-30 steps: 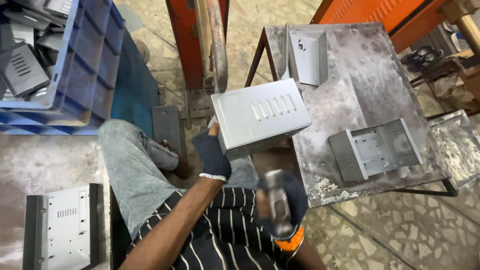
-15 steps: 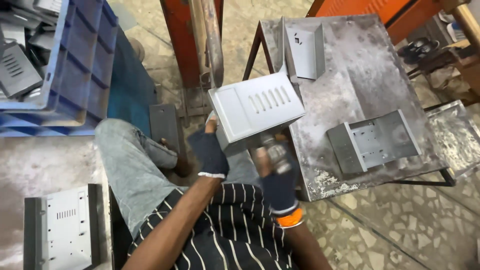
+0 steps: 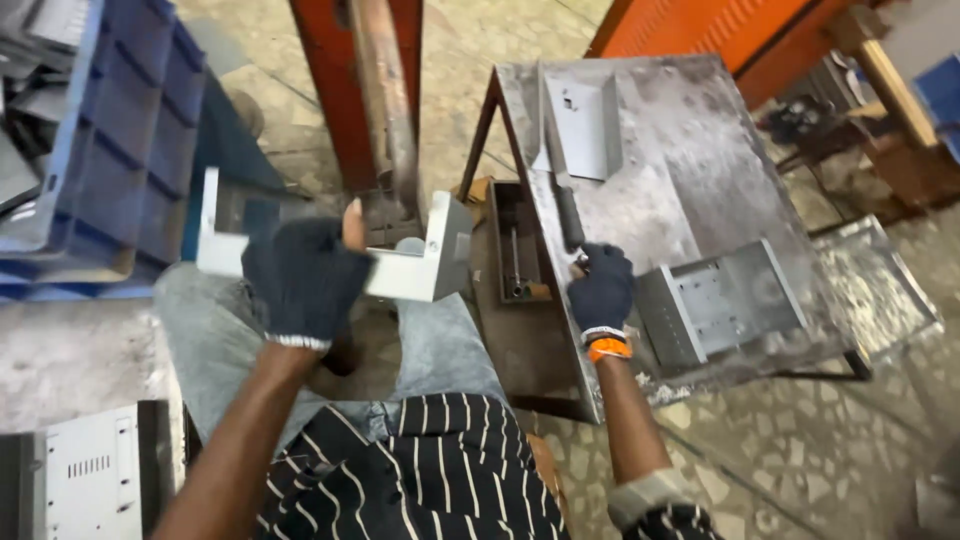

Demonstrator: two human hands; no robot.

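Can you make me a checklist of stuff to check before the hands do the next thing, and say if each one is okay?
1. Left hand has a firm hold on the white metal cover: ok, gloved fingers wrap its edge.
2. Right hand has the tool: ok, it holds the handle end on the metal table.
3. Both hands gloved: ok, dark gloves show on each.
4. Grey bracket sits safely on the table: ok, though it lies close to the front edge.
5. Cover is free of the legs: cannot tell, it is over the lap.
6. Sharp edges on the cover: cannot tell.
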